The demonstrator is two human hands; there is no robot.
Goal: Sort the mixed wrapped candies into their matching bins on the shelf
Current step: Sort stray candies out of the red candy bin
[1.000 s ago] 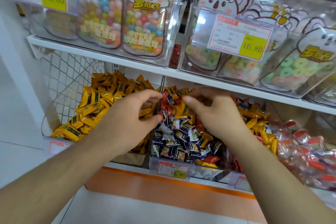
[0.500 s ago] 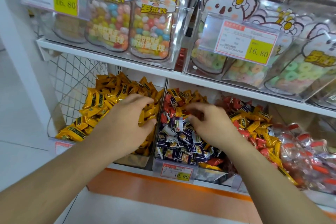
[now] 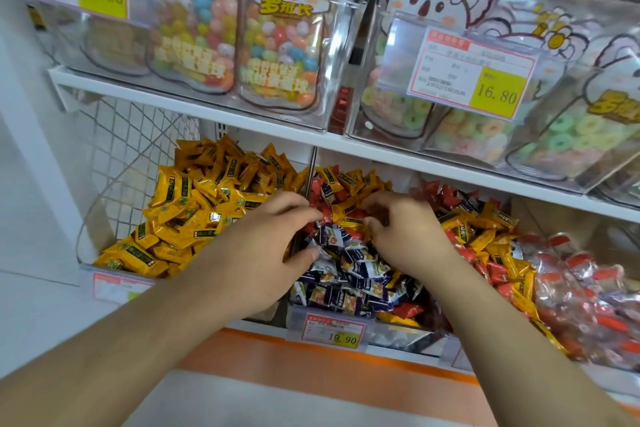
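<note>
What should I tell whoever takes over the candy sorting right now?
Left hand: over the divider between the yellow bin and the middle bin, fingers curled at a red candy; grip unclear.
Right hand: in the middle bin, fingers curled into the pile; hold hidden.
Left bin: yellow candies only.
Middle bin: mostly dark blue candies, with yellow and red strays at the back.
Right pile: yellow and red mixed.
Left to do: most of the sorting.

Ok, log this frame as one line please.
left hand: fingers in middle bin | right hand: fingers in same pile | grasp: cannot tell | yellow candies: left bin
</note>
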